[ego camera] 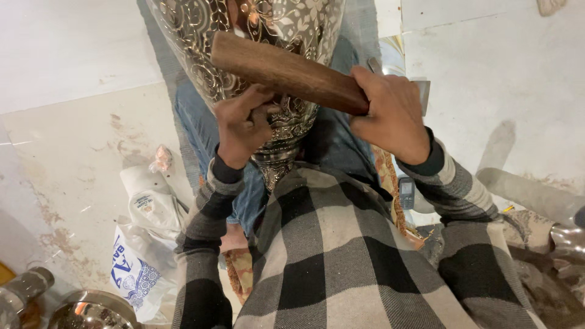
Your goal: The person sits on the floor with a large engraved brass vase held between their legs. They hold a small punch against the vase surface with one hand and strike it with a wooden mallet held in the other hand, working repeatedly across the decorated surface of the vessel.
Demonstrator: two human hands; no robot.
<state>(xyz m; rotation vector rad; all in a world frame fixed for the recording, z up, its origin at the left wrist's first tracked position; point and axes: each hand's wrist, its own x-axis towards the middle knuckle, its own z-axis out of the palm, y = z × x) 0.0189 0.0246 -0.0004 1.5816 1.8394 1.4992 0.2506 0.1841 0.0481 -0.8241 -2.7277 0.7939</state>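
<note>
A large engraved silver-coloured metal vessel (250,36) with floral patterns lies against my lap, its narrow neck pointing toward me. My left hand (244,125) presses on the vessel near the neck, fingers pinched as if on a small tool that I cannot make out. My right hand (393,113) grips one end of a brown wooden block (286,70), which lies slanted across the vessel just above my left hand. A flat metal piece (421,91) shows behind my right hand.
I sit on a pale stained floor (79,158) in a checked shirt and jeans. White plastic bags (143,244) lie at my left. A shiny metal bowl (91,311) sits bottom left. A small phone (406,192) lies at my right, metal pieces (567,237) beyond.
</note>
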